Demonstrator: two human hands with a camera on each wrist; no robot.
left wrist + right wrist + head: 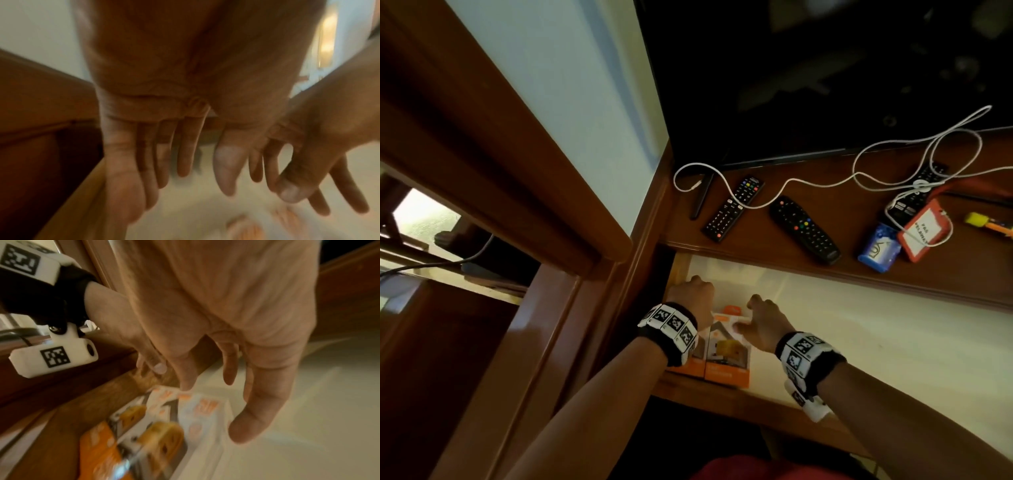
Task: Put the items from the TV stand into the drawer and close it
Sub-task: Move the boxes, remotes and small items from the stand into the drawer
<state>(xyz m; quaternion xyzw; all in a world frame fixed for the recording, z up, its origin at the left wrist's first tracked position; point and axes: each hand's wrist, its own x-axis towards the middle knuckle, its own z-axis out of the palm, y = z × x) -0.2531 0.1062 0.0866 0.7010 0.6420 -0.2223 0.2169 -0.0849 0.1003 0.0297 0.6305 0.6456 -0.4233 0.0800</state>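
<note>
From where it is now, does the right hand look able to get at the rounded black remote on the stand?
Probably yes. The right hand is empty, fingers loose, over the open drawer. The remote lies near the stand's front edge above it, with only the white cable crossing its far end.

Three remotes [732, 208], two orange boxes [727, 359] (in the drawer), one white cable [784, 186].

Boxes [164, 426] blurred (print unreadable)
</note>
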